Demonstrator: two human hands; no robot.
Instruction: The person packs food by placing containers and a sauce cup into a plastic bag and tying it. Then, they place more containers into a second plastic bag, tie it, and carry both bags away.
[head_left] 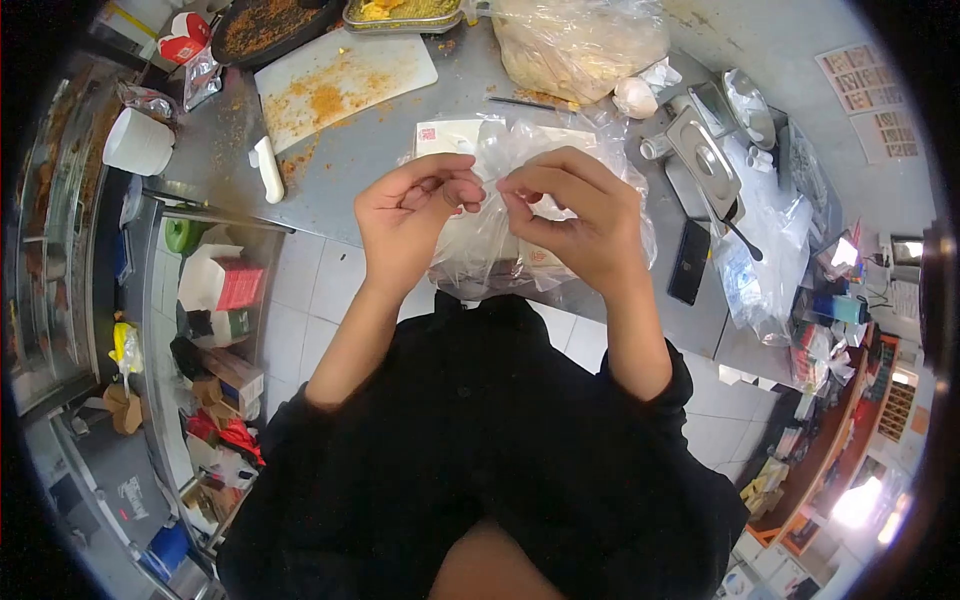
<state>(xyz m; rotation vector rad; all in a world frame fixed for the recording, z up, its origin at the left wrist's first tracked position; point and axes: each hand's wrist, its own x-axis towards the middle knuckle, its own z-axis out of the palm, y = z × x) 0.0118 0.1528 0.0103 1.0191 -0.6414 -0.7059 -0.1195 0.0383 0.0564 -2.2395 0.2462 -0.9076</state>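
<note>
A clear plastic bag (pixel 480 247) lies at the table's near edge, around white boxes (pixel 447 131) with red square prints. Above it, my left hand (pixel 405 210) is closed, with thumb and fingers pinched at the bag's gathered upper part. My right hand (pixel 585 205) faces it from the other side, thumb and index finger pinching the same thin plastic. The fingertips of the two hands are close together. Exactly how the plastic runs between the fingers is hard to see.
Behind are a crumb-covered white cutting board (pixel 345 85), a white-handled knife (pixel 268 170), a dark pan (pixel 265 30), a metal tray (pixel 405 12) and a large food bag (pixel 580 45). To the right lie a phone (pixel 689 262) and metal containers (pixel 700 160). A paper cup stack (pixel 138 142) stands left.
</note>
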